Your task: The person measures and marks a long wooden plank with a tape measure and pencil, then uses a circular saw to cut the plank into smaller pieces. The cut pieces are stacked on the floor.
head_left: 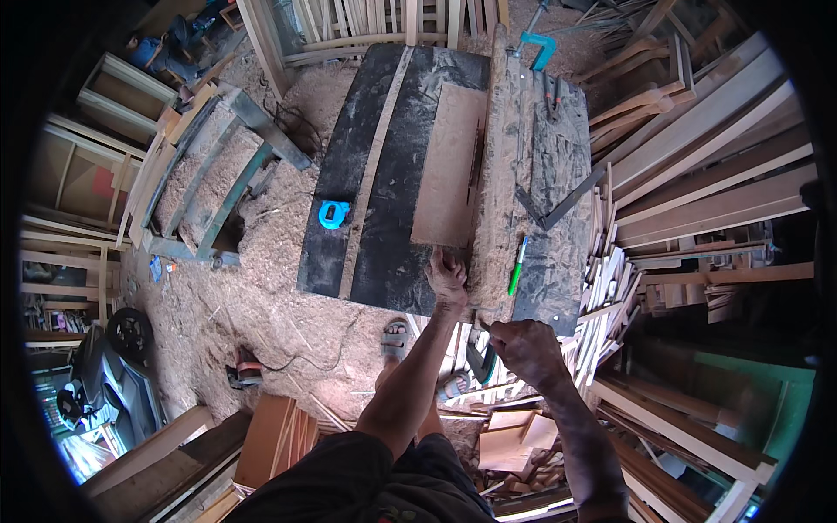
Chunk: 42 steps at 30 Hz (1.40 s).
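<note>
My left hand [447, 279] is at the near edge of a black-topped worktable [336, 166], fingers curled against the near end of a flat brown wooden board [445, 166]. Whatever those fingers may grip is hidden. To the right, just off the table's near edge, my right hand [527, 349] is closed in a fist around something I cannot make out. A dark and green object [480, 362] shows beside that fist; its kind is unclear. A long, dusty wooden piece [498, 157] lies along the board's right side. Nearby are a green marker [516, 270] and a black try square [558, 211].
A blue tape measure [333, 214] sits left on the table. A turquoise clamp [538, 50] and red-handled pliers [552, 98] are at the far right. Stacked planks [706, 174] crowd the right. Sawdust covers the floor, with a power tool [245, 370] and cord. Another person [155, 54] is far left.
</note>
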Tool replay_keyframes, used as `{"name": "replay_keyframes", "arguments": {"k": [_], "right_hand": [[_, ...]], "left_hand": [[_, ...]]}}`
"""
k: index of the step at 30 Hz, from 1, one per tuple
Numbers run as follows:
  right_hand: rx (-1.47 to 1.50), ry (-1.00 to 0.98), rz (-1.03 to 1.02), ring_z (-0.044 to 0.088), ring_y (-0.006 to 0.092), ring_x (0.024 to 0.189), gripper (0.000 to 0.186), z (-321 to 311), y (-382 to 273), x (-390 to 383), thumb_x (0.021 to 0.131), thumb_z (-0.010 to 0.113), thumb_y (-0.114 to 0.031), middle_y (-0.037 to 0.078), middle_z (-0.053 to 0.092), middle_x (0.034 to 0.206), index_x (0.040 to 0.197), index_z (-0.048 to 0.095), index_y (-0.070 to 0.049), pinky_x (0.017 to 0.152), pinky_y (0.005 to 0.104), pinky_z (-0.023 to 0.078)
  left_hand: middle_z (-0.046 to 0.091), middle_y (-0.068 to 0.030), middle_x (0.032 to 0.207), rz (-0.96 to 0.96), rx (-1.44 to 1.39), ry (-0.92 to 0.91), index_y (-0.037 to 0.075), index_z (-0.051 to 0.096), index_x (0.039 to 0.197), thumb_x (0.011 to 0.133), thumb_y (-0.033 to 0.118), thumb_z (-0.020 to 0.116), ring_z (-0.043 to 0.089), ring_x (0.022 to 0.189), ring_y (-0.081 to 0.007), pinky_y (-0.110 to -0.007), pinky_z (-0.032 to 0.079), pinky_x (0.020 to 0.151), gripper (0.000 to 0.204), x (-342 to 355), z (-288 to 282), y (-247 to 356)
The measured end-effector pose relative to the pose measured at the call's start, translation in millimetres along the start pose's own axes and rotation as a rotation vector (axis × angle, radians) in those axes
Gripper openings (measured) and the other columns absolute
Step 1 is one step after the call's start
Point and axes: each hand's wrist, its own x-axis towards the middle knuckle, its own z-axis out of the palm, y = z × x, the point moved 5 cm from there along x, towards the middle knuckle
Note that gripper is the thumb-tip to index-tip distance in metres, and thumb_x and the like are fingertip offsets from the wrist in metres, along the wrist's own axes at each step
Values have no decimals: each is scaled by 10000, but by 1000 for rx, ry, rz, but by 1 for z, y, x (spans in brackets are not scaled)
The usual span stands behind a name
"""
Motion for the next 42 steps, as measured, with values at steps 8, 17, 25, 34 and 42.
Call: {"name": "replay_keyframes", "arguments": {"k": [8, 17, 25, 34, 42], "right_hand": [[-4, 28, -19, 749, 335, 701, 111, 0, 0, 1, 906, 715, -192, 126, 729, 753, 997, 712, -128, 617, 478, 610], [-2, -14, 1, 754, 343, 731, 155, 1, 1, 1, 901, 724, -189, 142, 737, 780, 1041, 707, -125, 633, 490, 614], [24, 38, 11, 724, 369, 671, 169, -3, -1, 2, 881, 787, -166, 147, 702, 715, 829, 645, -90, 587, 481, 574], [-5, -70, 40, 740, 368, 713, 82, 5, 3, 3, 923, 696, -191, 146, 712, 734, 933, 665, -117, 635, 491, 605], [-2, -69, 42, 742, 376, 741, 191, -1, -3, 3, 893, 784, -216, 152, 718, 759, 884, 640, -91, 668, 493, 600]], "left_hand": [[335, 32, 556, 10, 82, 1, 183, 412, 669, 1027, 481, 621, 333, 435, -97, -281, 223, 403, 510, 2, 6, 0], [364, 32, 551, 36, 7, -44, 180, 434, 679, 1049, 504, 597, 318, 431, -105, -285, 225, 406, 518, 7, 5, 10], [446, 39, 629, 145, 390, -202, 152, 508, 735, 1039, 502, 635, 408, 520, -57, -247, 300, 461, 481, -46, -28, 20], [644, -168, 815, 148, 1153, -538, -6, 572, 1078, 941, 321, 805, 600, 663, -319, -470, 460, 618, 424, -199, -45, -18], [635, -222, 781, 354, 1092, -487, -3, 577, 1029, 1003, 281, 714, 641, 712, -464, -507, 466, 611, 316, -199, -40, -25]]}}
